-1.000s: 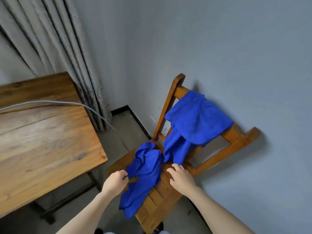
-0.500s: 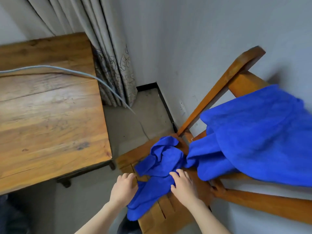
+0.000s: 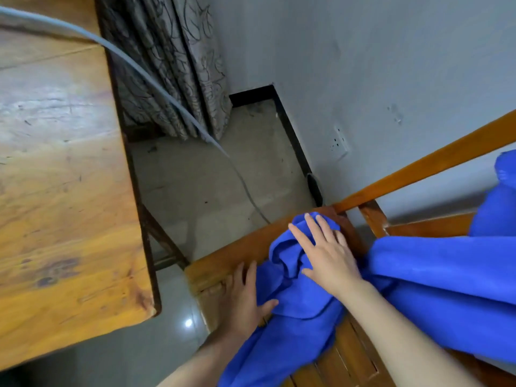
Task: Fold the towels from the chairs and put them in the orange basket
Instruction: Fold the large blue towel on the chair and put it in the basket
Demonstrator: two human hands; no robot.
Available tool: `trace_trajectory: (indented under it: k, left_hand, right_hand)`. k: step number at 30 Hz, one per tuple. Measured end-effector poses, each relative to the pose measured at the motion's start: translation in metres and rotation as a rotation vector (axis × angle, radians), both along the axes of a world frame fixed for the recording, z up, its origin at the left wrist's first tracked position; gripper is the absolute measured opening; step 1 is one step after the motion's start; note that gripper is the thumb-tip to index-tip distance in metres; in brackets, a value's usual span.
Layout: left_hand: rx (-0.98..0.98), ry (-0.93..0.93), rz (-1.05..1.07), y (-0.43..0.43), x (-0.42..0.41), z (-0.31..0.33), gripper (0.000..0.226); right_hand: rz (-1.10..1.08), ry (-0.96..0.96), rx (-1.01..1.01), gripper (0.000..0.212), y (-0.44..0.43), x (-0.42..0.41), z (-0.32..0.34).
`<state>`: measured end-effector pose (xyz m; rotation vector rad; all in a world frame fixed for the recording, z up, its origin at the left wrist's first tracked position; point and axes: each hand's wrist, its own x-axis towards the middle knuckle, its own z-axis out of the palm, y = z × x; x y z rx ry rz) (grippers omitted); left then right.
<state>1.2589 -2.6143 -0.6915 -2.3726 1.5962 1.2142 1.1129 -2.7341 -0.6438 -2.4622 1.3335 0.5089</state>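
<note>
Crumpled blue towel [image 3: 296, 325] on wooden chair [image 3: 223, 263] seat, R hand [image 3: 326, 255] flat on its far bunch, fingers spread, L hand [image 3: 243, 300] flat on seat's left edge, thumb touching towel, 2nd blue towel [image 3: 446, 289] draped right, desk [image 3: 55, 191] left.

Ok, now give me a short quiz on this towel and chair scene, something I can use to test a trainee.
1. True or false: the right hand lies flat, fingers straight, on the crumpled blue towel on the chair seat.
2. Where does the left hand rest? A) on the table top. B) on the bare wood of the chair seat, thumb at the towel's edge. C) on the curtain.
3. Short answer: is the orange basket in view?

Key: 1 true; 2 B; 3 no, it does not show in this picture.
</note>
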Motion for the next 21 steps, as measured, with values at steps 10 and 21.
trace_trajectory:
  k: [10, 21]
  left_hand:
    - [-0.097, -0.02, -0.044, 0.009, -0.008, -0.019, 0.043]
    - [0.07, 0.082, 0.031, 0.066, -0.001, 0.015, 0.014]
  right_hand:
    - [0.104, 0.11, -0.09, 0.085, 0.027, -0.006, -0.053]
    - [0.032, 0.13, 0.016, 0.055, 0.107, -0.06, -0.032]
